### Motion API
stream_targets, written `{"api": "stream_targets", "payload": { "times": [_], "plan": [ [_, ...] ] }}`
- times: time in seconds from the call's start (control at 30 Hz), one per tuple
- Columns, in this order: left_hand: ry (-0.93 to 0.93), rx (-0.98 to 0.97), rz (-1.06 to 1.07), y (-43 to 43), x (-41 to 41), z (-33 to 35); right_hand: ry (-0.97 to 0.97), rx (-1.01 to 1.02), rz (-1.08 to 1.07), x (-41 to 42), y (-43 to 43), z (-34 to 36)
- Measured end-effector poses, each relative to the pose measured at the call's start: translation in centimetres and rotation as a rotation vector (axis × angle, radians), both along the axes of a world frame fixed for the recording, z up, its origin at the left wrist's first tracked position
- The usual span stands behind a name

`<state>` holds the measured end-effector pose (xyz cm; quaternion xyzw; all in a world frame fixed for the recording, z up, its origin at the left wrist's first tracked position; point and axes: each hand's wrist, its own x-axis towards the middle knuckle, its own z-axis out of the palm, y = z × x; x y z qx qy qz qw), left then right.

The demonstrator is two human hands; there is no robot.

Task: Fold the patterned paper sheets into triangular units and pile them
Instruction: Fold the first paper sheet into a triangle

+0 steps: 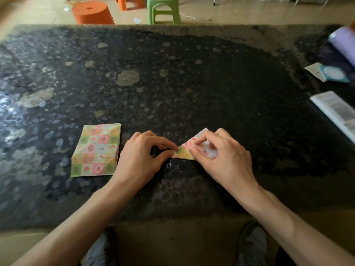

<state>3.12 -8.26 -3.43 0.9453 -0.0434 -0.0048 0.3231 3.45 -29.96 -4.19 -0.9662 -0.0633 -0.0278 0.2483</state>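
**Paper folding at the tabletop, seen from the folder's head camera.** The folded sheet (184, 151) lies flat on the dark speckled tabletop (172, 83), near its front edge and about midway across, between the two hands. It forms a shallow triangle. Its long lower edge runs left to right, roughly parallel to the front edge. Its sharp left tip points toward the left hand (142, 154). Its upper corner points away from the person and to the right (the plain white underside shows there).

The left hand pinches that left tip between curled thumb and forefinger. The right hand (224, 156) covers the right part of the triangle, with thumb and bent forefinger gripping a flap against the paper. Both hands are therefore clamped on the same piece and sit close together, though they do not touch.

A stack of patterned sheets (96, 150) lies flat just left of the left hand, with its long axis running away from the person and leaning slightly right. Whether hand and stack touch cannot be told.

At the right margin of the tabletop are an open booklet (338, 112), a teal packet (332, 73) and a pale purple roll (343, 45), all well apart from the work. On the floor beyond the tabletop stand an orange stool (92, 13) and a green stool (163, 10).
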Motion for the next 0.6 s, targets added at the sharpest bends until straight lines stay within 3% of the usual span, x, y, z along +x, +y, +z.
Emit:
{"api": "stream_targets", "payload": {
  "times": [0.6],
  "plan": [
    [0.253, -0.004, -0.143, 1.3, 1.2, 1.1, 0.010, -0.017, 0.004, 0.2, 0.0, -0.3]
  ]
}}
